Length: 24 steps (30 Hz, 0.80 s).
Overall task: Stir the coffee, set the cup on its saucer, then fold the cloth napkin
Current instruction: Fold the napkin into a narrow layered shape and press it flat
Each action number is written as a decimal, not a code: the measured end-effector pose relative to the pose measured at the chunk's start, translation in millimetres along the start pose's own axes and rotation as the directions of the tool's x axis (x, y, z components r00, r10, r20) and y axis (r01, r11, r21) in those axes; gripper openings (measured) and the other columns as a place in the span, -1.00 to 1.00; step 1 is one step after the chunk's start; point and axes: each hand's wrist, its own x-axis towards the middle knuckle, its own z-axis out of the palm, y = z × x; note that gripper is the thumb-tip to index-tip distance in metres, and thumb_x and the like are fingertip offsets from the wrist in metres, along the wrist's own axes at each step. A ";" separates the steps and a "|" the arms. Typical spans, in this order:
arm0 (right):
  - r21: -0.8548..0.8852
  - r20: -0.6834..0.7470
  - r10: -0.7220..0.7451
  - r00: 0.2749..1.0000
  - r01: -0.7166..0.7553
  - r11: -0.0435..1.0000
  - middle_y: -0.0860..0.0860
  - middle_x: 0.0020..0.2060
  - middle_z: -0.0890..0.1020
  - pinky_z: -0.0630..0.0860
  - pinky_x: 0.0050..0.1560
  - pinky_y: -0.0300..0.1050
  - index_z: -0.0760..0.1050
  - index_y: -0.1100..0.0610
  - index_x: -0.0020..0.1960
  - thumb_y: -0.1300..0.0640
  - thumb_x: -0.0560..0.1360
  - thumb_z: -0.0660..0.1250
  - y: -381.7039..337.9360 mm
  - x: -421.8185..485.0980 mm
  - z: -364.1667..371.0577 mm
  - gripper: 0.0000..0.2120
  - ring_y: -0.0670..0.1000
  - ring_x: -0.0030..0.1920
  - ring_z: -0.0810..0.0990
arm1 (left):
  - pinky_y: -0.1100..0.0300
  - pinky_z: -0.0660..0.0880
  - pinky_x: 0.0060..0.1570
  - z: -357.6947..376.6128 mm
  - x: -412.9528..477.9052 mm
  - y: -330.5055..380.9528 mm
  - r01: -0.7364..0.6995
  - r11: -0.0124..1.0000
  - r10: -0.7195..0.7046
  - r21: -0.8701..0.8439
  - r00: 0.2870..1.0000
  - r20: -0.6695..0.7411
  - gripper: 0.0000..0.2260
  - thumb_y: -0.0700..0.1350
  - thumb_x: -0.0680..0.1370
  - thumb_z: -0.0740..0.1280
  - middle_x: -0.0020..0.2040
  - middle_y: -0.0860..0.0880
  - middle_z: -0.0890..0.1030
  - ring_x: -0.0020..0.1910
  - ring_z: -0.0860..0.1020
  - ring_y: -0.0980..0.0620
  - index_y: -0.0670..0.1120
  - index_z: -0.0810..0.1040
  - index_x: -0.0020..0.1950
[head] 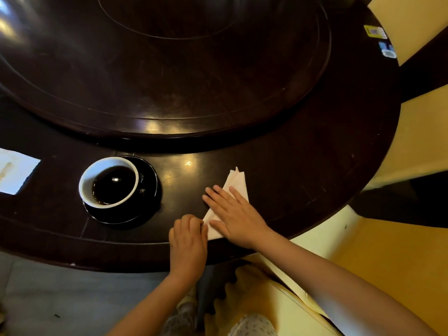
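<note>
A white-lined dark cup [109, 182] full of black coffee stands on its black saucer [148, 202] near the front edge of the table. To its right lies a pale cloth napkin [236, 181], folded into a narrow triangle that points away from me. My right hand [236, 214] lies flat on the napkin with its fingers spread, covering the middle of it. My left hand [188, 241] pinches the napkin's near left corner between curled fingers. No spoon is in view.
The dark round table [303, 166] carries a large raised turntable [169, 76] behind the cup. A white paper sheet [13, 172] lies at the left edge. Stickers [380, 41] sit at the far right rim. Yellow seat cushions [400, 251] and my knees are below.
</note>
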 end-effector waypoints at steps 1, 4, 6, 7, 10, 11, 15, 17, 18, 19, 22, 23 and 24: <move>-0.020 0.000 0.034 0.999 -0.034 0.999 0.04 0.51 0.12 -0.17 0.46 0.05 0.02 0.08 0.50 -0.16 0.56 -0.08 8.7 2.9 1.8 -0.43 0.00 0.49 -0.07 | 0.12 0.26 -0.22 0.2 0.0 0.0 -0.006 1.000 0.006 0.002 1.000 -0.004 -0.88 -0.04 0.53 0.09 -0.20 -0.10 0.48 -0.22 0.29 0.00 -0.06 0.32 -0.14; 0.003 0.012 0.126 0.992 -0.126 0.992 0.02 0.52 0.08 -0.24 0.44 0.03 0.00 0.05 0.50 -0.17 0.55 -0.13 28.5 11.1 -3.7 -0.42 -0.02 0.50 -0.12 | 0.11 0.19 -0.23 1.4 -0.6 -0.2 -0.015 1.000 0.015 0.018 1.000 -0.010 -0.87 -0.06 0.53 0.09 -0.21 -0.11 0.47 -0.23 0.28 -0.03 -0.07 0.33 -0.16; 0.002 0.017 0.170 0.985 -0.170 0.985 -0.02 0.53 -0.03 -0.31 0.46 0.01 -0.09 0.01 0.51 -0.16 0.55 -0.18 41.3 14.4 -5.4 -0.43 -0.03 0.51 -0.17 | 0.09 0.18 -0.24 0.9 -1.1 -1.9 -0.013 0.999 0.014 0.046 1.000 -0.010 -0.86 -0.06 0.53 0.09 -0.20 -0.12 0.48 -0.23 0.28 -0.03 -0.08 0.34 -0.17; 0.012 0.016 0.199 0.980 -0.199 0.980 -0.04 0.53 -0.05 -0.31 0.46 0.01 -0.12 0.00 0.51 -0.16 0.55 -0.21 48.5 15.5 -6.3 -0.43 -0.04 0.51 -0.19 | 0.10 0.17 -0.23 -0.3 -2.0 -2.9 -0.010 0.998 0.010 0.057 1.000 -0.010 -0.86 -0.06 0.53 0.09 -0.19 -0.11 0.48 -0.22 0.27 -0.03 -0.08 0.34 -0.17; 0.015 0.029 0.270 0.962 -0.270 0.963 -0.07 0.54 -0.09 -0.30 0.46 0.05 -0.18 -0.05 0.50 -0.17 0.55 -0.25 68.4 18.5 -10.7 -0.45 -0.05 0.51 -0.21 | 0.11 0.17 -0.21 -5.9 -6.7 -7.0 0.008 0.998 -0.008 0.056 1.000 -0.001 -0.86 -0.05 0.53 0.09 -0.17 -0.10 0.48 -0.20 0.27 0.00 -0.06 0.35 -0.17; 0.003 0.031 0.270 0.962 -0.270 0.963 -0.07 0.54 -0.09 -0.30 0.46 0.06 -0.18 -0.05 0.50 -0.18 0.55 -0.24 71.7 19.3 -12.0 -0.45 -0.05 0.51 -0.21 | 0.11 0.19 -0.20 -8.1 -8.1 -8.6 0.019 0.999 -0.019 0.045 1.000 0.001 -0.86 -0.05 0.53 0.09 -0.16 -0.09 0.48 -0.19 0.28 0.00 -0.06 0.36 -0.15; -0.014 -0.032 0.398 0.917 -0.398 0.917 -0.03 0.54 -0.02 -0.25 0.46 0.07 -0.10 0.02 0.51 -0.10 0.61 -0.12 83.0 15.5 -14.3 -0.49 -0.02 0.52 -0.15 | 0.10 0.26 -0.18 -18.9 -15.6 -9.4 0.082 0.997 -0.081 -0.003 0.996 0.028 -0.80 -0.06 0.52 0.07 -0.13 -0.10 0.51 -0.16 0.35 -0.03 -0.09 0.45 -0.06; 0.132 -0.082 0.530 0.844 -0.518 0.845 0.01 0.52 0.10 -0.13 0.49 0.06 0.03 0.07 0.50 -0.02 0.62 -0.05 88.5 4.1 -18.4 -0.52 0.00 0.52 -0.04 | 0.08 0.25 -0.13 -25.4 -14.1 -4.4 0.155 0.986 -0.152 -0.062 0.987 0.045 -0.73 -0.06 0.51 0.04 -0.09 -0.10 0.51 -0.13 0.42 -0.07 -0.11 0.48 -0.01; 0.239 -0.117 0.580 0.806 -0.544 0.804 0.03 0.49 0.21 -0.03 0.48 0.05 0.14 0.10 0.47 0.02 0.62 -0.01 89.0 -4.0 -20.6 -0.56 0.03 0.51 0.07 | 0.09 0.24 -0.10 -28.3 -10.1 0.2 0.186 0.978 -0.181 -0.094 0.982 0.055 -0.71 -0.05 0.51 0.03 -0.06 -0.10 0.51 -0.10 0.42 -0.08 -0.12 0.49 0.02; 0.347 -0.159 0.617 0.771 -0.541 0.766 0.05 0.42 0.35 0.11 0.44 0.03 0.27 0.13 0.41 0.05 0.61 0.04 86.8 -11.9 -22.9 -0.60 0.05 0.46 0.20 | 0.10 0.23 -0.06 -31.0 -3.6 6.3 0.206 0.970 -0.198 -0.128 0.978 0.068 -0.70 -0.04 0.51 0.04 -0.04 -0.09 0.51 -0.07 0.42 -0.07 -0.13 0.49 0.04; 0.519 -0.189 0.630 0.753 -0.468 0.715 0.06 0.13 0.55 0.38 0.18 -0.05 0.49 0.15 0.19 0.09 0.58 0.13 64.4 -25.2 -27.9 -0.73 0.04 0.20 0.43 | 0.11 0.29 0.00 -31.8 32.3 29.1 0.203 0.958 -0.177 -0.204 0.975 0.138 -0.80 -0.10 0.55 0.18 0.00 -0.07 0.52 0.00 0.41 -0.06 -0.13 0.49 0.10; 0.546 -0.159 0.611 0.776 -0.446 0.709 0.05 0.09 0.56 0.39 0.11 -0.10 0.50 0.14 0.17 0.08 0.57 0.15 55.7 -25.3 -27.6 -0.74 0.01 0.14 0.44 | 0.08 0.32 0.06 -27.8 47.8 35.7 0.197 0.959 -0.161 -0.205 0.970 0.179 -0.79 -0.11 0.55 0.20 0.03 -0.06 0.52 0.04 0.41 -0.04 -0.12 0.49 0.14; 0.582 -0.116 0.595 0.795 -0.431 0.689 0.04 0.06 0.55 0.39 0.04 -0.16 0.50 0.14 0.16 0.08 0.57 0.17 48.1 -23.7 -26.9 -0.75 -0.01 0.09 0.44 | 0.06 0.36 0.13 -22.2 63.5 41.1 0.201 0.959 -0.152 -0.202 0.961 0.232 -0.76 -0.09 0.56 0.20 0.07 -0.04 0.52 0.08 0.42 -0.03 -0.11 0.49 0.19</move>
